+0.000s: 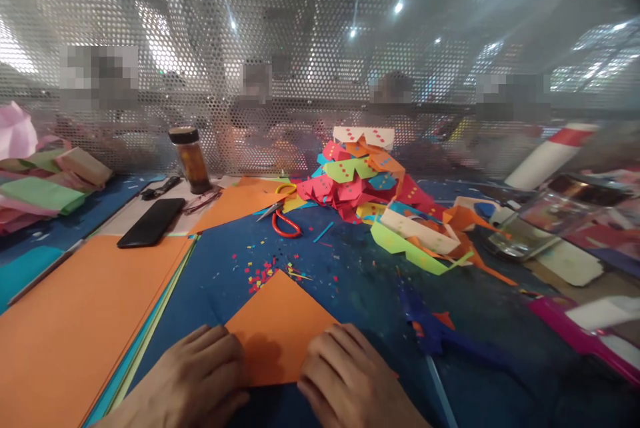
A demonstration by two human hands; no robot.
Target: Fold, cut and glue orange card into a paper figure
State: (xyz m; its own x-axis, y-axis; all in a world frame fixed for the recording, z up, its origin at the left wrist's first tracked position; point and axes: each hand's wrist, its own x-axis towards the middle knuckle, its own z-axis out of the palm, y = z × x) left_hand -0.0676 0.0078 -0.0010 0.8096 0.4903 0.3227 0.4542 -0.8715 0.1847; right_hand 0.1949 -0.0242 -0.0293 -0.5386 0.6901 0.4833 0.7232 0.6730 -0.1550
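A sheet of orange paper point(277, 328) lies on the blue tabletop in front of me, one corner pointing away and a straight edge toward me. It looks folded. My left hand point(203, 365) grips its left side with curled fingers. On its right side, my right hand point(345, 368) also has bent fingers holding the paper. Both thumbs are near the close edge. Tiny coloured paper bits point(267, 275) are scattered just beyond the sheet's tip. Farther back lie scissors point(286, 221) with red and yellow handles.
Stacked orange sheets point(90, 308) with a black phone point(153, 223) are at left, a dark-lidded jar point(191, 160) behind. Cut paper shapes point(357, 181) are piled at back centre. At right are blue scraps point(425, 321), a clear jar point(540, 221) and a pink object point(575, 328). Perforated metal point(300, 35) stands behind.
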